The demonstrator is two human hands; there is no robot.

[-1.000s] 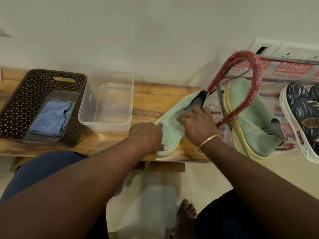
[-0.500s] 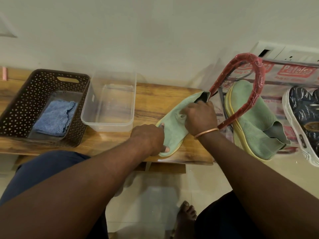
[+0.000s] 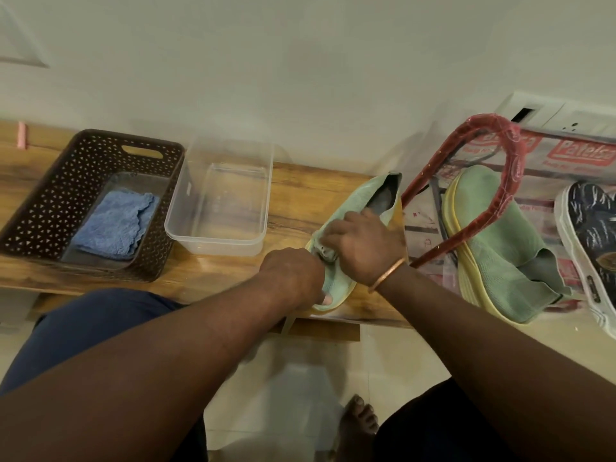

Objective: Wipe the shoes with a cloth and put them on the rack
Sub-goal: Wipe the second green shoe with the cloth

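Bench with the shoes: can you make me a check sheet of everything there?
Surface: wooden bench against a pale wall.
Job's things: green shoe on the bench; blue cloth lying in the brown basket; rack holding a second green shoe and a dark patterned shoe.
Clutter: clear tub beside the basket.
Hands: left hand grips the shoe's toe; right hand bent over its upper, grip unclear.
Cables: nothing seen.
Surroundings: wall socket above the rack; tiled floor.

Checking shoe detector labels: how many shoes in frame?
3. Green shoe on the bench; second green shoe on the rack; dark patterned shoe far right. Others may be cropped.
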